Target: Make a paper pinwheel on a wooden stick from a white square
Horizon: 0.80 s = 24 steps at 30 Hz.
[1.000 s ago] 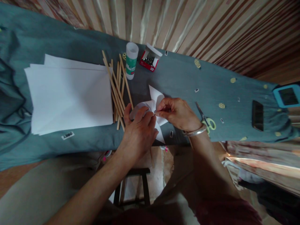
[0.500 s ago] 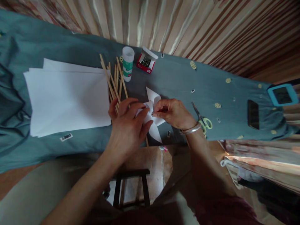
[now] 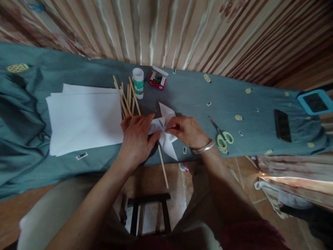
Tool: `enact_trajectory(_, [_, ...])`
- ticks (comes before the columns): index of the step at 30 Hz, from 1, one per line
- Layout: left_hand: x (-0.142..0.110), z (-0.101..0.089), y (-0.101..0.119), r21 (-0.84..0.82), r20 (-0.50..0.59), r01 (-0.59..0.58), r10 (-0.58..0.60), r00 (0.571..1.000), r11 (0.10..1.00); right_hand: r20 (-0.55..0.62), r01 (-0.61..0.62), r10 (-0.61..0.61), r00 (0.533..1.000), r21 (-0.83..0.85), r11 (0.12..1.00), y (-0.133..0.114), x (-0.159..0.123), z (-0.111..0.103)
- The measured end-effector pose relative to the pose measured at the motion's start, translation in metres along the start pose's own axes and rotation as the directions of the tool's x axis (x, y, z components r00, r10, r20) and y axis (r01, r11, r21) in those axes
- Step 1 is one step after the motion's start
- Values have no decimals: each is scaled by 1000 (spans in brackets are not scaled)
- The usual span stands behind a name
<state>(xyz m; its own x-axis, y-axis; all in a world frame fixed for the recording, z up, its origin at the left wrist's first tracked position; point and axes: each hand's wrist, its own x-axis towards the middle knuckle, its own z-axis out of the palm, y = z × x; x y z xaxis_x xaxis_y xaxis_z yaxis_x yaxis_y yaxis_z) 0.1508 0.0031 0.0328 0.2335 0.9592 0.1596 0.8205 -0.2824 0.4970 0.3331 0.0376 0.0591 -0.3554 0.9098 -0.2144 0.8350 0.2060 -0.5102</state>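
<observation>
- Here's your white paper pinwheel (image 3: 169,146), mid-surface on the teal cloth (image 3: 189,93), blades fanned round the hub, and a wooden stick (image 3: 163,165) runs out at 6 o'clock, past the cloth's near edge!
- Your left hand (image 3: 137,137) comes in from 8 o'clock, thumb and forefinger at the pinwheel's left side; whether they grip it, I can't tell.
- Your right hand (image 3: 168,129), silver bracelet (image 3: 204,147) at the wrist, has thumb and forefinger pinched together at the hub; whatever sits between them is hidden.
- Round the clock from the pinwheel: paper stack (image 3: 84,121) at 9, loose sticks (image 3: 128,97) between 10 and 11, white-and-green bottle (image 3: 138,85) at 11, open red box (image 3: 157,81) of small metal pieces at 12.
- Over at 3, green-handled scissors (image 3: 221,133) lie with blades towards 11; farther out come a dark phone (image 3: 282,125) and a blue-framed device (image 3: 315,102).
- Yellow pineapple prints dot that cloth, with rumpled folds out at 9.
- Pleated curtains (image 3: 156,33) span 12; down at 6, a dark stool (image 3: 149,199) stands on tiled floor (image 3: 178,187).
</observation>
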Motion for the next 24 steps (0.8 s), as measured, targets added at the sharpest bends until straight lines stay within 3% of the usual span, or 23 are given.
enact_trajectory(12, [19,0,6,-90,63,13,-8,998,996,50,62,-60,997,-41,997,0,-1,-4])
enact_trajectory(18, [8,-13,3,-75,-107,-29,20,994,997,62,89,-82,995,-119,989,-2,-1,-3])
enact_trajectory(21, [-17,-19,10,-77,-115,-170,161,980,982,74,102,-93,993,-126,987,-1,0,-2])
enact_trajectory(24, [-47,-15,25,-164,30,-414,424,905,895,76,105,-95,993,-131,986,-1,1,-1])
